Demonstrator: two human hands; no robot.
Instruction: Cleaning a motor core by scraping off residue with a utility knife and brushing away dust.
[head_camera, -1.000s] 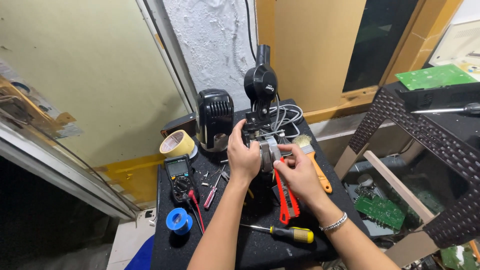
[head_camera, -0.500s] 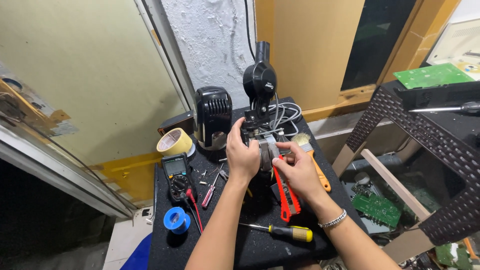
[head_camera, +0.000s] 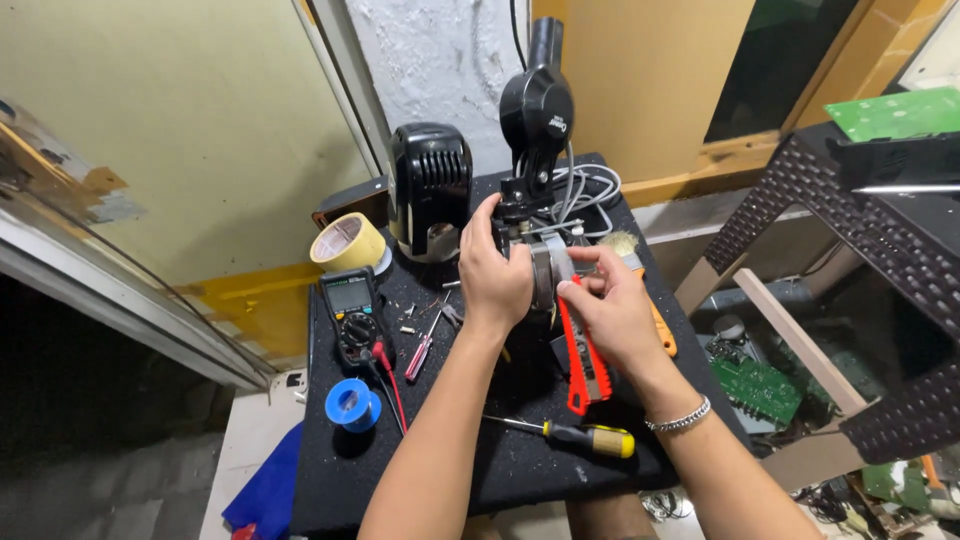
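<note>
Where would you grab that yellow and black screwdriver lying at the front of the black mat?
Probably by the yellow and black handle, coming straight down from above. The screwdriver lies flat with the thick handle at the right end, clear of other tools, while the thin metal shaft points left. The right hand is nearest to it.

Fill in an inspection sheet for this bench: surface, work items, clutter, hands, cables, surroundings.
Surface: black bench top, dusted with pale specks.
Work items: small grey metal part held between both hands; red utility knife under the right hand.
Clutter: multimeter, masking tape roll, blue spool, yellow-handled screwdriver, brush, black station box, small red-handled tool.
Hands: left hand grips the part; right hand touches it, fingers curled.
Cables: grey coil behind the black stand; red probe lead.
Surroundings: green circuit boards, brown plastic stool, blue cloth.
</note>
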